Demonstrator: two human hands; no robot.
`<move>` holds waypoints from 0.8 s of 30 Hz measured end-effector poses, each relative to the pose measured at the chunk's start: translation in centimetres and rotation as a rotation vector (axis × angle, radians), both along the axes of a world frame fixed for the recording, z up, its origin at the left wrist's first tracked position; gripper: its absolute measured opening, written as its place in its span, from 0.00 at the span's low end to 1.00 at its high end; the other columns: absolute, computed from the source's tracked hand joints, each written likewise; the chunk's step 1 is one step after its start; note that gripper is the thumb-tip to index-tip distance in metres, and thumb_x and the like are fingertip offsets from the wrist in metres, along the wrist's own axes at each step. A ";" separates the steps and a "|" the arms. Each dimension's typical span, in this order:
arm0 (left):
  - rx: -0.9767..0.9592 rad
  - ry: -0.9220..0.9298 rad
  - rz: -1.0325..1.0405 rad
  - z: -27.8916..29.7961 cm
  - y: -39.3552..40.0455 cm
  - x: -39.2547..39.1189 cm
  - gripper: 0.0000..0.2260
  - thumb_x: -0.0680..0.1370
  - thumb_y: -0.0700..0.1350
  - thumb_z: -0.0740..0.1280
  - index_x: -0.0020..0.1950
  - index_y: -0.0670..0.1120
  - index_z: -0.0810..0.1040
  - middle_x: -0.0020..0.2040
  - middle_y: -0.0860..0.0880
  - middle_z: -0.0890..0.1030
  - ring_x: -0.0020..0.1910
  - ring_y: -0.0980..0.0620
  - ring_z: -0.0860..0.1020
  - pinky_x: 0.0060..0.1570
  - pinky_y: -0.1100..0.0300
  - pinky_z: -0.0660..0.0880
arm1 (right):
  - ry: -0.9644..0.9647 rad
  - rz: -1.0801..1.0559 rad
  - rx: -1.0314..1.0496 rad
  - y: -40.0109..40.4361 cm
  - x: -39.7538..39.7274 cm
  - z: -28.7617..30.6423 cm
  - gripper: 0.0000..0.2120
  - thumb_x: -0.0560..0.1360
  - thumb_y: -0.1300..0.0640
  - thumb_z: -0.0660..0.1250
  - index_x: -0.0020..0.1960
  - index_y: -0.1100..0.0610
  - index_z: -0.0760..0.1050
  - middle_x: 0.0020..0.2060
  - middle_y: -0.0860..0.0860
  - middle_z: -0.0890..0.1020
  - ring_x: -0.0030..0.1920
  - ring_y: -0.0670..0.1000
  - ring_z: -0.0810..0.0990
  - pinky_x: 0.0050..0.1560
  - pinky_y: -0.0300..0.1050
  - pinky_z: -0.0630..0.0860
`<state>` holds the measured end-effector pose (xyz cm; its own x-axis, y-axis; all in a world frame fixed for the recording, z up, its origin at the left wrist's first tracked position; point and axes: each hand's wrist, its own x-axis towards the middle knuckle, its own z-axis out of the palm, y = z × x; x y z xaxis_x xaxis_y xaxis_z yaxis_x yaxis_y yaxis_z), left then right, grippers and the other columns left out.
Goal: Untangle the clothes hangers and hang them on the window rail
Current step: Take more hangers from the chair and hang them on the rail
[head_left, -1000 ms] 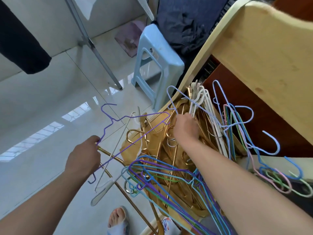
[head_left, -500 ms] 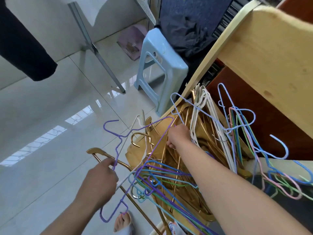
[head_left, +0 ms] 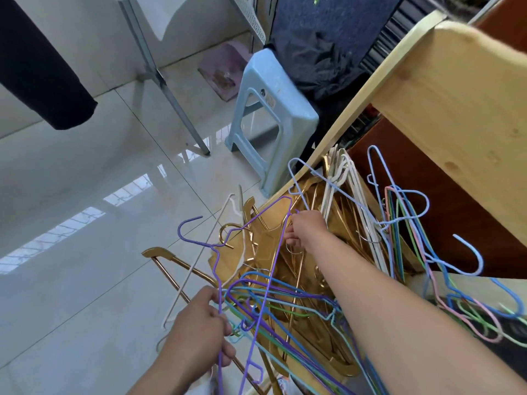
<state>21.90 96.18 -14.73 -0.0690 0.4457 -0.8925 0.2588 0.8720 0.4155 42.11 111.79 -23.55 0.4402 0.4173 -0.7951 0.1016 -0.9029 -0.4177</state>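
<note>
A tangled heap of hangers (head_left: pixel 328 269) fills the lower middle: gold ones, white ones (head_left: pixel 350 195), and thin blue, green and pink wire ones (head_left: pixel 413 229). My left hand (head_left: pixel 199 332) grips the side wire of a purple wire hanger (head_left: pixel 251 252), whose hook curls up to the left. My right hand (head_left: pixel 306 232) reaches into the gold hangers and pinches the purple hanger's far corner. A gold hanger (head_left: pixel 171 260) sticks out to the left over the floor.
A light blue plastic stool (head_left: pixel 273 106) stands on the tiled floor behind the heap. A pale wooden board (head_left: pixel 456 109) and brown panel rise at right. A metal stand leg (head_left: pixel 165 81) crosses the floor; dark cloth (head_left: pixel 42 67) hangs at upper left.
My left hand has slid down and right along the purple hanger, now tilted more upright. My right hand has shifted left onto its far corner. The view moved lower.
</note>
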 end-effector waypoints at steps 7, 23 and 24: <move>0.042 0.040 -0.044 0.1 0.2 -1.0 0.16 0.78 0.28 0.53 0.53 0.47 0.74 0.41 0.36 0.79 0.26 0.39 0.80 0.29 0.52 0.78 | 0.049 -0.089 0.070 -0.2 -0.1 -0.5 0.14 0.83 0.64 0.58 0.66 0.62 0.75 0.41 0.61 0.81 0.33 0.55 0.82 0.28 0.46 0.82; 0.250 0.067 0.068 6.5 -1.9 -5.5 0.11 0.78 0.31 0.63 0.53 0.44 0.80 0.38 0.43 0.82 0.30 0.50 0.77 0.37 0.53 0.76 | 0.288 -0.030 0.217 -3.3 -0.2 5.9 0.10 0.85 0.63 0.55 0.60 0.62 0.73 0.40 0.58 0.80 0.34 0.54 0.81 0.32 0.43 0.81; 0.274 0.041 0.107 8.1 -2.3 -6.1 0.10 0.79 0.32 0.64 0.53 0.44 0.81 0.40 0.43 0.82 0.33 0.51 0.78 0.41 0.51 0.77 | 0.382 -0.096 0.225 -4.2 -0.4 7.5 0.10 0.85 0.64 0.54 0.62 0.62 0.71 0.40 0.58 0.80 0.35 0.54 0.82 0.32 0.43 0.81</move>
